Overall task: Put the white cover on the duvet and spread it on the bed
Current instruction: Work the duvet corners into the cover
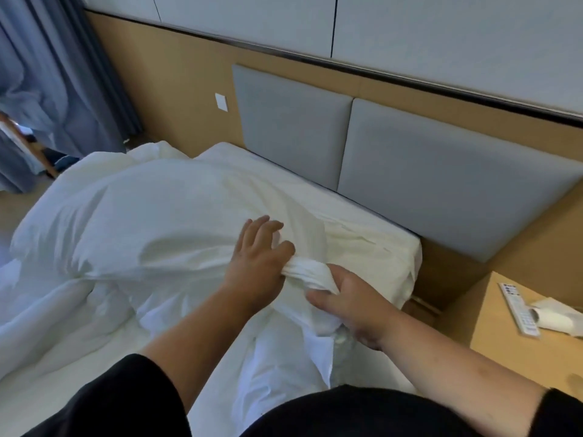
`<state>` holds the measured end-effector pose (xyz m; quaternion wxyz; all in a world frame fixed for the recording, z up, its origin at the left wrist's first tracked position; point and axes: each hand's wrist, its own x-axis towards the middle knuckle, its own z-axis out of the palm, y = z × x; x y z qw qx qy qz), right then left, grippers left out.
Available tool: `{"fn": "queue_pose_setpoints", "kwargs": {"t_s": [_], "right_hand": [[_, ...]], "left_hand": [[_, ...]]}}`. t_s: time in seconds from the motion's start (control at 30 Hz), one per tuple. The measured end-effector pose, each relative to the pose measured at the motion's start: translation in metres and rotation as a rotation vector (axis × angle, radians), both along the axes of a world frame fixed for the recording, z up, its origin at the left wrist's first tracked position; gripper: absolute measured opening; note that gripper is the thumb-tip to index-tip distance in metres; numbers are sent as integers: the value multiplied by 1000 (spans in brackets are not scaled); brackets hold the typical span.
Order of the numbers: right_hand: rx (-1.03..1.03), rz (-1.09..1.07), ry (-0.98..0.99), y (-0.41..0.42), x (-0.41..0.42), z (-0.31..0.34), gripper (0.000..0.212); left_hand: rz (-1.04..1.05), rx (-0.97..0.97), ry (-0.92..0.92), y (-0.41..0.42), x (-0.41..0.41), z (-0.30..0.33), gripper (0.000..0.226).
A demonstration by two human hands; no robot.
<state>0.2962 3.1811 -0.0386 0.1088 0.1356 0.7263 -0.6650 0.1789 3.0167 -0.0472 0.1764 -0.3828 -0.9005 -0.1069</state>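
A: Head view, one frame. Log the hands first.

B: Left hand (pixel 258 263) lies palm-down on the white cover (pixel 164 216), fingers spread over the cloth, thumb side pressed against a bunched, rope-like twist of the fabric. Right hand (pixel 350 305) is closed around that same twist from the other side, fingers curled into it. The two hands sit just beside each other with the gathered cloth between them.

A: Is the left hand gripping or only pressing?

B: Cannot tell; the fingers lie flat, but the thumb is hidden under the fabric.

A: Location of the cover?

B: Heaped on the bed (pixel 391 247), a puffed mound running from the head-end right corner toward the left edge. The gathered part lies near the right edge, short of the head-end corner. Whether the duvet is inside the mound cannot be told; it is all white cloth.

A: Surroundings?

B: Grey padded headboard (pixel 441 184), two panels, against a tan wall panel. A wooden bedside table (pixel 504 326) stands just beside the right edge of the bed, with a white remote (pixel 517 310) on its top and white paper (pixel 558 320) touching it. Blue curtain (pixel 63 74) at far left. Black sleeves (pixel 126 398) on both arms.
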Motion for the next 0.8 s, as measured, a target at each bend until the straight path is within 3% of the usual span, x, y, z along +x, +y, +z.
{"fn": "queue_pose_setpoints", "kwargs": {"t_s": [0.03, 0.13, 0.2, 0.27, 0.33, 0.4, 0.47, 0.5, 0.57, 0.63, 0.7, 0.73, 0.8], "right_hand": [[114, 16, -21, 0, 1, 1, 42], [740, 111, -51, 2, -5, -1, 53], [987, 154, 9, 5, -12, -9, 37], [982, 119, 23, 8, -15, -13, 17], [778, 34, 78, 7, -15, -14, 23], [494, -17, 88, 0, -11, -6, 13], [241, 25, 29, -5, -5, -2, 19], [160, 40, 18, -6, -4, -2, 21], [114, 17, 45, -4, -4, -2, 16], [246, 13, 42, 0, -6, 3, 31], [568, 103, -30, -2, -8, 5, 49], [769, 175, -51, -6, -10, 3, 45], [1065, 272, -81, -9, -13, -5, 10]], "left_hand": [[-2, -7, -73, 2, 1, 5, 28], [42, -131, -458, 4, 3, 25, 22], [34, -217, -581, 3, 3, 30, 21], [22, -323, -645, 1, 3, 32, 49], [42, -483, -569, -1, 3, 26, 69], [21, -505, -345, -2, 1, 20, 45], [-46, -403, -190, -1, -3, 14, 34], [-82, -349, -180, 0, -5, 13, 34], [-99, -274, -337, 3, -5, 19, 29], [-52, -292, -493, 4, -2, 25, 15], [-51, -333, -566, 4, 0, 25, 16], [-48, -371, -630, 5, 2, 26, 33], [-34, -546, -699, 9, 7, 23, 63]]}}
